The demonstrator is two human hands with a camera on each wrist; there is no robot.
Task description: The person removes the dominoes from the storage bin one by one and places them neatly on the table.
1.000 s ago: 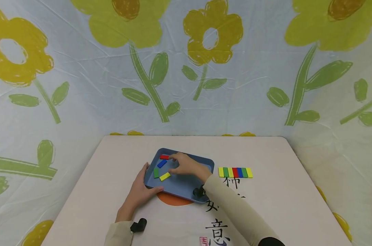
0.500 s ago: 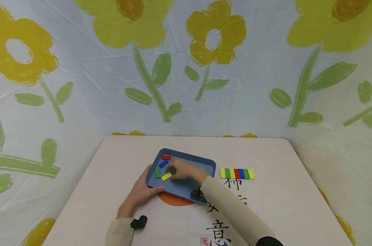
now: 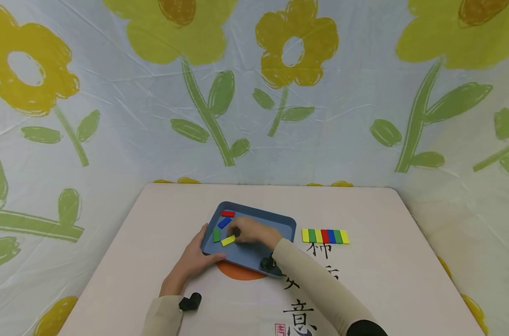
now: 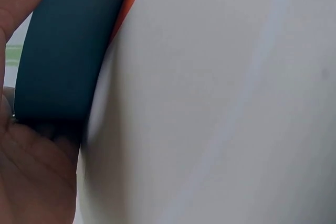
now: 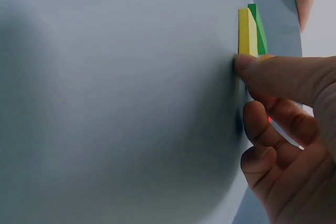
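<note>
A blue-grey tray lies slightly turned on the table. My left hand grips its left end, thumb over the near rim; the left wrist view shows the tray's wall between thumb and palm. Inside the tray, my right hand pinches one end of a yellow block between thumb and forefinger, the other fingers curled. Beside that block is a green block. A blue block and a red block lie farther back in the tray.
Right of the tray, several yellow, green, red and blue blocks form one tight row on the table. The table covering bears black characters and an orange disc, partly under the tray. Flowered cloth hangs behind.
My right hand has come down from near the red block toward the front of the tray and closed its fingers at the yellow block. The left hand keeps its grip on the tray.
</note>
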